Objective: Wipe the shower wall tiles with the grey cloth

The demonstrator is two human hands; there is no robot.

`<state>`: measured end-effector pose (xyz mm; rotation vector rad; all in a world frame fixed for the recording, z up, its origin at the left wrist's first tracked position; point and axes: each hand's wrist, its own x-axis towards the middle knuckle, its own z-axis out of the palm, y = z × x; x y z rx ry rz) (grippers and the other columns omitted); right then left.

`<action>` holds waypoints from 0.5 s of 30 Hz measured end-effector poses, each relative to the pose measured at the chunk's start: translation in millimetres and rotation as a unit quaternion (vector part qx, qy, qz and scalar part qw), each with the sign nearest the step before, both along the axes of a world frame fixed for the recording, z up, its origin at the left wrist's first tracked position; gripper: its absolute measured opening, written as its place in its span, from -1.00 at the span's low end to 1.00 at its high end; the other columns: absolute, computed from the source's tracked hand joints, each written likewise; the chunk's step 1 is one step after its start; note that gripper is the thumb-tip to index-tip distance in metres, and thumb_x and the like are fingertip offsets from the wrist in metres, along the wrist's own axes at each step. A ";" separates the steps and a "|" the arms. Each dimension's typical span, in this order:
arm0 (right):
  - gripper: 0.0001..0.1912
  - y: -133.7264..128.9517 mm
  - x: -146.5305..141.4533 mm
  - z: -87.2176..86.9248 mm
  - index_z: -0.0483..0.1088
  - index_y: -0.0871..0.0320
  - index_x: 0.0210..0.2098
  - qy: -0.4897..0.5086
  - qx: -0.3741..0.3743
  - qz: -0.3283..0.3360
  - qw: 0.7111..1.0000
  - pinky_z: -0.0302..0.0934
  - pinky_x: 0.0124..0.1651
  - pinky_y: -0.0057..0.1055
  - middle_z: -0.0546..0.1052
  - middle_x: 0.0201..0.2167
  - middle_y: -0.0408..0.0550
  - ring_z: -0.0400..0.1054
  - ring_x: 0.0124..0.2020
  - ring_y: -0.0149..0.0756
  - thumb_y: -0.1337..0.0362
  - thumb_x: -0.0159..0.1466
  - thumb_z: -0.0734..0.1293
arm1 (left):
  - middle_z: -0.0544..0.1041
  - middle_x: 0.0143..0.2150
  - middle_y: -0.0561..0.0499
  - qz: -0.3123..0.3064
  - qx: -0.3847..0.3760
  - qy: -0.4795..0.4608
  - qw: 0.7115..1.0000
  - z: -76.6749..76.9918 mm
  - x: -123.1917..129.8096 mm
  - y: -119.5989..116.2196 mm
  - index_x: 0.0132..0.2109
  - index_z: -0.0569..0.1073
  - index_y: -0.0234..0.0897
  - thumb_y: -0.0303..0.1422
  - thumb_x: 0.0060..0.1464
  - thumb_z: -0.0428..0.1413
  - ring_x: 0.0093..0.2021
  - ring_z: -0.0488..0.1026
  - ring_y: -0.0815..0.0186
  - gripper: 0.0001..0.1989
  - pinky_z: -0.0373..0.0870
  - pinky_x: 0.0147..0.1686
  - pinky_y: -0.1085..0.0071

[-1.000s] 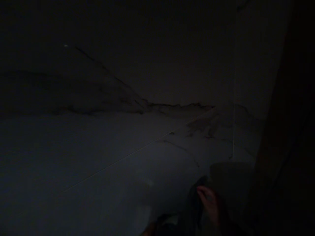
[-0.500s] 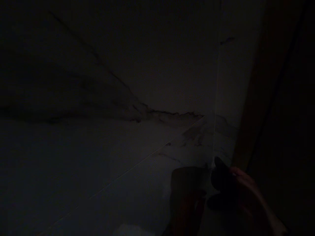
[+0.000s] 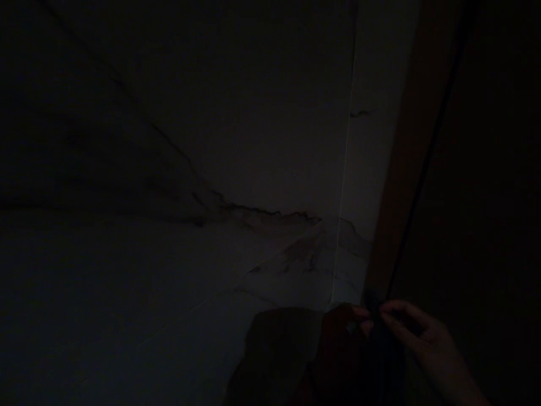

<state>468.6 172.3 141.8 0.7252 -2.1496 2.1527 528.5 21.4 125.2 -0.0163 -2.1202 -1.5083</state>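
Note:
The view is very dark. My right hand (image 3: 426,338) is at the lower right, thumb and forefinger pinched on the top of a dark, limp, cloth-like item (image 3: 382,355). The item hangs down below the fingers, and its exact kind is lost in the dark. Close beside it on the left is my left hand (image 3: 344,332), mostly in shadow. Its fingertips are closed at the same upper edge of the item, almost meeting the right fingertips.
Pale marble-patterned tiles (image 3: 270,152) with dark veins and thin joints fill the left and middle. A reddish-brown upright strip (image 3: 391,169) borders them on the right, beside a nearly black surface (image 3: 486,169). A dim greyish rounded shape (image 3: 279,344) is at the bottom.
The dark item showed rounded lobes spread to the left; now it hangs narrow between the hands. My left hand has come up to its top edge. The view has shifted right.

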 end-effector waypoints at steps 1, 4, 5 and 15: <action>-0.58 2.6 -3.5 1.6 0.53 0.11 -0.40 0.015 0.007 -0.007 1.000 0.32 -0.47 -0.58 0.52 -0.40 -0.05 0.41 -0.39 -0.22 -0.10 -0.03 0.48 | 0.55 -0.22 -0.01 0.000 0.008 0.005 1.000 0.8 -4.5 3.6 -0.21 0.52 -0.23 -0.27 0.04 0.09 -0.16 0.45 0.28 -0.80 0.36 -0.11 0.38; -0.60 13.9 -17.5 5.3 0.55 0.10 -0.31 0.056 0.019 -0.036 0.998 0.40 -0.35 -0.55 0.54 -0.28 -0.04 0.45 -0.26 -0.15 -0.06 0.00 0.46 | 0.51 -0.39 0.04 -0.022 0.025 -0.028 0.999 6.1 -20.3 16.8 -0.24 0.46 -0.25 -0.32 0.07 0.03 -0.36 0.43 0.36 -0.83 0.31 -0.37 0.47; -0.59 18.3 -23.1 6.5 0.55 0.09 -0.27 0.073 0.023 -0.047 0.996 0.41 -0.33 -0.55 0.54 -0.25 -0.03 0.45 -0.23 -0.14 -0.05 0.01 0.46 | 0.50 -0.42 0.05 -0.030 0.029 -0.042 0.998 8.2 -26.1 21.0 -0.25 0.45 -0.26 -0.33 0.07 0.02 -0.39 0.42 0.37 -0.84 0.29 -0.41 0.47; -0.70 41.7 -82.9 12.9 0.49 -0.11 -0.03 0.270 0.083 0.022 0.959 0.32 -0.04 -0.58 0.49 -0.07 -0.15 0.42 -0.10 -0.26 0.04 0.26 0.34 | 0.58 -0.09 0.02 -0.096 0.086 0.063 0.990 22.5 -70.6 32.1 -0.01 0.50 -0.13 -0.24 0.05 0.09 -0.10 0.50 0.26 -0.66 0.43 -0.08 0.38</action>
